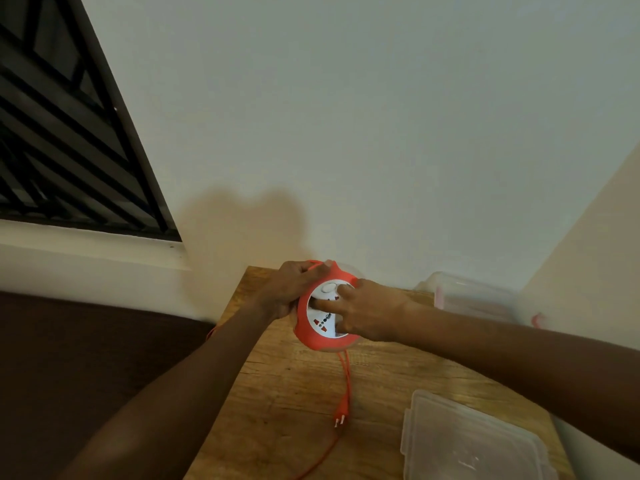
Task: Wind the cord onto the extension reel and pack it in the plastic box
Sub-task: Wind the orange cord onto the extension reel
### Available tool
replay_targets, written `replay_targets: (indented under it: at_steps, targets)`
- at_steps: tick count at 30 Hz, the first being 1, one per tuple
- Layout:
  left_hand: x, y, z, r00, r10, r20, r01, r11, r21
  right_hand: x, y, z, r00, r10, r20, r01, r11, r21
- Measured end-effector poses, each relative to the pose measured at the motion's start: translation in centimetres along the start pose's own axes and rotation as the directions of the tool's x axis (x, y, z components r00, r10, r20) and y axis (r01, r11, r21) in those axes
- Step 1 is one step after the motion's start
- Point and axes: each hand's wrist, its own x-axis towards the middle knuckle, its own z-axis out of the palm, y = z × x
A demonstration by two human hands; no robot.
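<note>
The orange extension reel (313, 336) with a white socket face is held tilted above the wooden table (277, 393). My left hand (291, 289) grips its upper left rim. My right hand (367, 311) presses its fingers on the white face from the right. The orange cord (346, 375) hangs from the reel's bottom to the table, and its plug (340, 416) lies on the wood. More cord trails toward the front edge. The clear plastic box (474, 294) stands at the back right, blurred. Its clear lid (464, 441) lies flat at the front right.
A pale wall rises just behind the table. A barred window (69, 133) with a white sill is at the left. A dark brown surface (86, 358) lies to the left of the table, below the sill.
</note>
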Motion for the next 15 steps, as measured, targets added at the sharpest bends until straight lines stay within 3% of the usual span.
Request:
replay_targets:
  at_steps: [4,8,12,15]
  targets:
    - [-0.3,0.0,-0.2,1.0,0.018,-0.022,-0.016,0.997,0.076,0.7,-1.2,-0.1,0.998,0.027,0.062,-0.022,0.996,-0.083]
    - [-0.2,0.6,-0.5,0.996,0.057,-0.061,-0.053,0.996,0.076,1.3,-0.4,-0.2,0.993,0.12,0.009,-0.118,0.986,-0.119]
    - [0.0,1.1,-0.3,0.981,0.083,-0.176,-0.094,0.994,-0.052,1.7,0.9,-0.3,0.951,0.307,-0.028,-0.304,0.949,0.081]
    - [-0.1,1.0,0.3,0.963,0.064,-0.264,-0.109,0.981,-0.161,2.0,1.2,-0.4,0.892,0.45,0.029,-0.436,0.844,0.312]
